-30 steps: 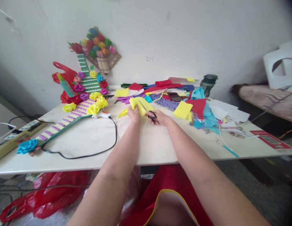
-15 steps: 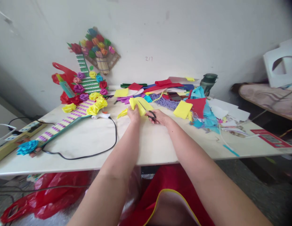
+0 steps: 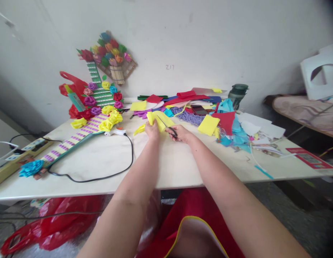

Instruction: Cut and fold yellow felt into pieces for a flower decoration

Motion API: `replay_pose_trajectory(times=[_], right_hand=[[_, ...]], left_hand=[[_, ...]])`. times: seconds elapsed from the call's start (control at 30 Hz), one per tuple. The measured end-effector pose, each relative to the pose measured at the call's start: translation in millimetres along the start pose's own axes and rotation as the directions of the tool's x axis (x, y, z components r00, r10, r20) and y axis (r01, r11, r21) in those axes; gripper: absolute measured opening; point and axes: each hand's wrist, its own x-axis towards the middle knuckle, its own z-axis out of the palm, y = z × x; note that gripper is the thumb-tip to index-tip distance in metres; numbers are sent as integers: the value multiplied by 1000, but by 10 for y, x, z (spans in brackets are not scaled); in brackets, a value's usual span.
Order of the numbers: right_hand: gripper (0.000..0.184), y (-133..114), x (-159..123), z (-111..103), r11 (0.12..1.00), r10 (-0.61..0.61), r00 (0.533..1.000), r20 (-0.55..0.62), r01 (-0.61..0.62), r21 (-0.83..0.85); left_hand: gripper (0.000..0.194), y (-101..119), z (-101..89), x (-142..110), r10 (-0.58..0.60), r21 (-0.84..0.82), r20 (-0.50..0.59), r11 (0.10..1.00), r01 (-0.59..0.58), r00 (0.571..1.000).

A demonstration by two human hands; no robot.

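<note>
Pinched in my left hand (image 3: 152, 129) is a piece of yellow crepe paper (image 3: 161, 122), held just above the table. My right hand (image 3: 180, 134) grips a pair of scissors (image 3: 174, 132) by its dark handles. The blades point up and left and lie against the yellow paper; whether they are apart is too blurred to tell. Left of my left hand, another yellow strip (image 3: 139, 129) rests on the table. A folded yellow piece (image 3: 208, 124) lies to the right of my right hand.
A white glue gun (image 3: 115, 132) with a black cord lies left of my hands, beside a flower-decorated guitar shape (image 3: 75, 141). Behind are coloured paper sheets (image 3: 182, 96), purple shredded strands (image 3: 188, 116) and a dark green bottle (image 3: 237, 96). A power strip (image 3: 24, 152) sits at the left edge.
Both hands have barely moved. The scissor handles in my right hand have turned slightly, and the yellow paper has shifted a touch left with my left hand.
</note>
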Motion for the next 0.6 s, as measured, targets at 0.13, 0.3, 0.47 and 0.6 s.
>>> replay_pose_trajectory(times=[0.13,0.3,0.47,0.6], right_hand=[[30,-29,-21,35,999,-15,1000,-9,14,-40],[29,-32,-20,48,994,-13,1000,-27,10,-111],[34,-31,0,46,991,-29,994,-104,15,-134],[43,0,31,18,988,-70,990,-126,52,-142]], left_hand=[[12,34,-25,-19,-12,3,2,1000,12,1000],[12,19,-41,-4,-15,13,-3,1000,15,1000],[11,-4,-38,20,-32,-24,-13,999,31,999],[10,-12,-38,28,-21,-17,-16,1000,20,1000]])
